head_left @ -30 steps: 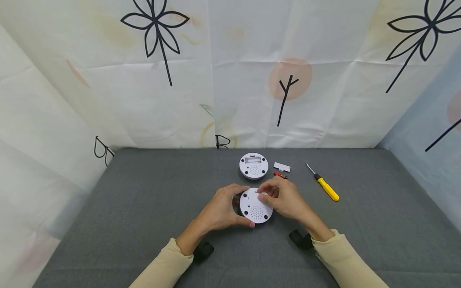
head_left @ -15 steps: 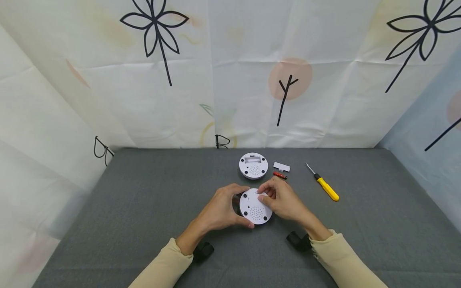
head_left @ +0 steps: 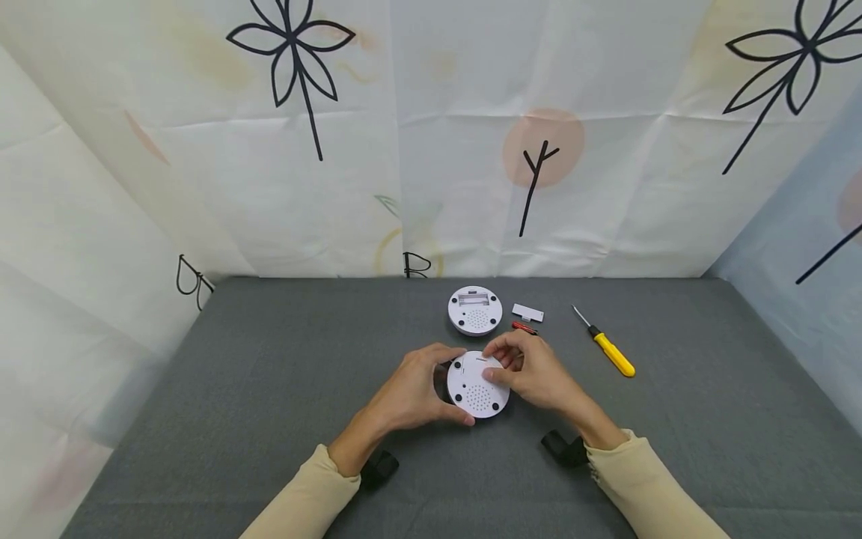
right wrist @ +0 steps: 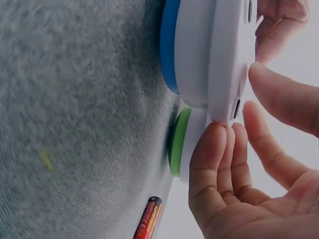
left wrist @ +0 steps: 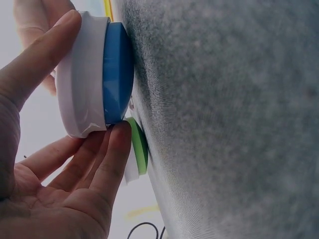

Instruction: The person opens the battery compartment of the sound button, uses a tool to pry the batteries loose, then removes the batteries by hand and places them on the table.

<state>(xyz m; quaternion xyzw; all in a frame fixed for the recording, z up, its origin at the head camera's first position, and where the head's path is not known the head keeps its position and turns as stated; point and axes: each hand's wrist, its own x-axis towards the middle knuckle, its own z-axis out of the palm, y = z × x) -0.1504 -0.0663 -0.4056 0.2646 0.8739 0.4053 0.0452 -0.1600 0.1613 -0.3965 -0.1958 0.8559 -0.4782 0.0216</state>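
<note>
A round white device [head_left: 478, 391] is upside down, its dotted speaker holes and dark feet facing up. My left hand [head_left: 419, 388] grips it by the rim from the left, thumb at the near side and fingers at the far side. In the left wrist view its blue underside [left wrist: 117, 74] faces the cloth. My right hand [head_left: 532, 370] holds its upper right part, thumb on the flat back. In the right wrist view several fingertips [right wrist: 215, 144] touch the white rim. A panel outline shows on the back, partly hidden by the right hand.
Behind lies a second round white device [head_left: 474, 322] with an open battery bay and green underside [right wrist: 179, 144]. Beside it are a loose white battery cover [head_left: 527, 312] and a red battery [right wrist: 148, 219]. A yellow-handled screwdriver [head_left: 613, 354] lies right on the grey cloth [head_left: 269, 389].
Both hands stay at the device with almost the same hold. The right fingers shift slightly at its upper edge, and the device moves by only a tiny amount.
</note>
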